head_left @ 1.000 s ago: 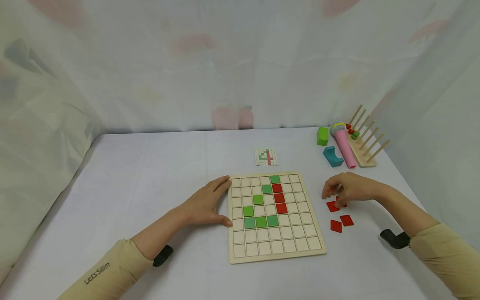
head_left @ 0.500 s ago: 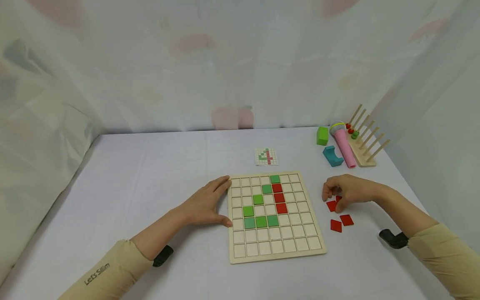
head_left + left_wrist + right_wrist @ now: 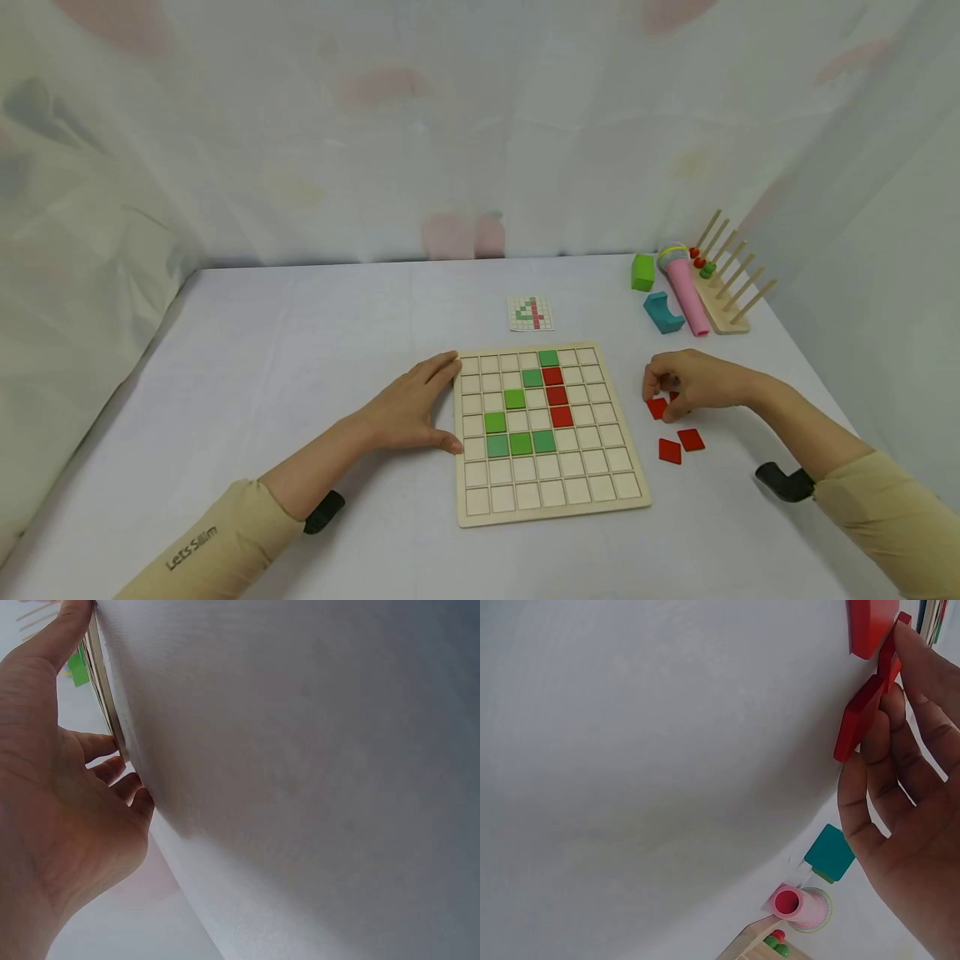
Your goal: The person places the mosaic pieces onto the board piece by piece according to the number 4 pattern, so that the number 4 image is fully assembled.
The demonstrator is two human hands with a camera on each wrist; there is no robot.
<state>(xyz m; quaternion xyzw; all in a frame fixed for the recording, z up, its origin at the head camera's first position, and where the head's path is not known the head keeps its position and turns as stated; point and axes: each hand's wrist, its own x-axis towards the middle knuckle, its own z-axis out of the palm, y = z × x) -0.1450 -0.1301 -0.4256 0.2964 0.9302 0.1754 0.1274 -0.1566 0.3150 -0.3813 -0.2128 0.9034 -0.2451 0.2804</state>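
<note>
In the head view, a wooden grid board (image 3: 551, 500) lies just below the middle of the frame on a white table (image 3: 300, 333), with green tiles (image 3: 521, 443) and red tiles (image 3: 557, 396) set into its squares in the shape of a four. The left hand (image 3: 411, 408) rests flat against the board's left edge, fingers straight and close together, thumb spread toward the lower corner of that edge. Right of the board, the right hand (image 3: 693, 382) curls its fingers down onto a red tile (image 3: 657, 407) on the table; a second red piece is partly hidden under the hand, and two loose red tiles (image 3: 679, 445) lie just below it. A small pattern card (image 3: 531, 313) sits above the board. At the upper right stand a green block (image 3: 642, 272), a teal block (image 3: 663, 312), a pink toy microphone (image 3: 684, 287) and a wooden peg rack (image 3: 723, 287). In the left wrist view, the left hand (image 3: 56, 795) fills the left side of the frame, its thumb and fingertips touching the edge of the board (image 3: 101, 679), fingers slightly bent and close together. In the right wrist view, the right hand (image 3: 911, 802) at the right edge pinches a red tile (image 3: 859, 720) tilted up off the table with bent fingertips; another red tile (image 3: 870, 626) lies at the top, and the teal block (image 3: 829, 853) and microphone (image 3: 791, 902) show at the bottom.
</note>
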